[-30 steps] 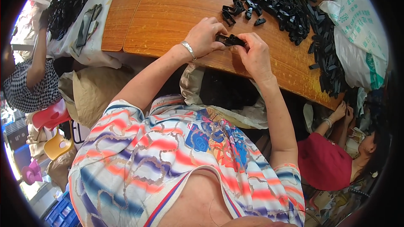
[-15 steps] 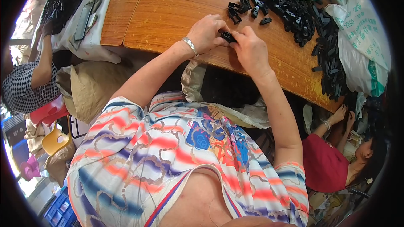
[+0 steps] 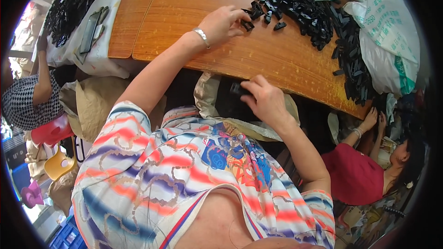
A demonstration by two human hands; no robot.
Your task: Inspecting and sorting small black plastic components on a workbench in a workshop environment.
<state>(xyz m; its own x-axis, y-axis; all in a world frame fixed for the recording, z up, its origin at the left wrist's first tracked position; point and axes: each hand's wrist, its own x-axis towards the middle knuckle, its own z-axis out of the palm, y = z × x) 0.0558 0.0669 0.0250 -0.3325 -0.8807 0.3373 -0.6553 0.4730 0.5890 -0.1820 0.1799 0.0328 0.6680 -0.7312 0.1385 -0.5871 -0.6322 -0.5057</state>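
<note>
My left hand (image 3: 224,26) reaches over the wooden table (image 3: 184,27), its thumb and fingertips closed about a small black plastic part (image 3: 248,26) at the near edge of a loose group. Below the table's front edge is my right hand (image 3: 267,100), with another black plastic part (image 3: 237,89) at its fingertips, slightly blurred. That part hangs over the dark opening of a pale sack (image 3: 206,93) beneath the table.
A large heap of black parts (image 3: 300,16) spreads across the table's far right beside white plastic bags (image 3: 390,37). At right sits a person in red (image 3: 355,173); another person in a checked top (image 3: 30,97) works at left. A brown sack (image 3: 99,108) stands left of me.
My hands were together over the table edge at one black part. The right has come down and toward me with a part; the left has moved forward to the loose parts.
</note>
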